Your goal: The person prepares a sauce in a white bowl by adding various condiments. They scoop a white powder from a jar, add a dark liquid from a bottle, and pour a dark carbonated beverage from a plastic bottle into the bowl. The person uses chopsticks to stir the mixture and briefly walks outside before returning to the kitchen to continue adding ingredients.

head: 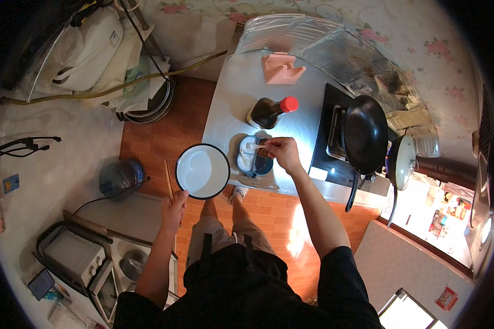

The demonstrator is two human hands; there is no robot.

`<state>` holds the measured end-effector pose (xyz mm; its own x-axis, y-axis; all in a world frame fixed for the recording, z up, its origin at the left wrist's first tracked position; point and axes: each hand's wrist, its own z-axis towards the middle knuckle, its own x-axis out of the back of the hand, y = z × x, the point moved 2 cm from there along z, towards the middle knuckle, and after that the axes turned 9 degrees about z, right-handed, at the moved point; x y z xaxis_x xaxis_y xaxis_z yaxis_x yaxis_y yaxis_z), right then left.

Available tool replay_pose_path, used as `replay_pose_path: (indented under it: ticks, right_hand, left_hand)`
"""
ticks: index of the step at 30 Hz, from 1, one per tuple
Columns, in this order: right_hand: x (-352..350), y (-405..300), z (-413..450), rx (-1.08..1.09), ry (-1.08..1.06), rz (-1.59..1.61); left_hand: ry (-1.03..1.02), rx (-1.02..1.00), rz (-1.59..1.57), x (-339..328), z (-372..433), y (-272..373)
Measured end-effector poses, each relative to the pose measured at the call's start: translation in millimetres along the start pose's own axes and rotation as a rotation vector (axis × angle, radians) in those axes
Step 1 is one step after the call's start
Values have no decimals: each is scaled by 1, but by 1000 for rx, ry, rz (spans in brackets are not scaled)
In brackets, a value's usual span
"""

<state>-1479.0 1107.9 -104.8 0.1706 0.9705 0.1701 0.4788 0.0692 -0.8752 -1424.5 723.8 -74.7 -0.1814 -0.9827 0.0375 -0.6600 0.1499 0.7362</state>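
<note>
My left hand grips the rim of a white enamel bowl with a dark edge, and chopsticks stick up from the same grasp. The bowl is held off the left end of the counter; no food shows inside it. My right hand pinches a small white spoon over a divided seasoning box. White granules fill its left compartments, and the right ones look darker. A second white spoon rests in the white granules. The box's clear lid tilts at its near side.
Behind the box stands a dark sauce bottle with a red cap. A pink plastic rack is farther back. To the right, a black wok sits on the gas stove, beside a lidded pan. A foil splash guard curves behind.
</note>
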Motion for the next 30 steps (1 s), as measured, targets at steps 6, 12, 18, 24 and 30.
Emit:
replay_pose_path:
  ticks: [6,12,18,24,30]
  right_hand:
    - [12,-20,-16,-15,5,139]
    - [-10,-86,-53,21,-41,197]
    - [-56,-126,-85,314,-111,-121]
    - [-71,-124,-100,1049,-273,-770]
    - [-77,-127,-112,1208,-261,-837]
  left_hand:
    - [-33,4,-2,-4,2,6]
    - [-30,46,35,-13,2,23]
    - [-72,-78,28,-18,3,32]
    - [-62,-158,-67,-20,0,26]
    - [-79,-158,-80,-15,-7,31]
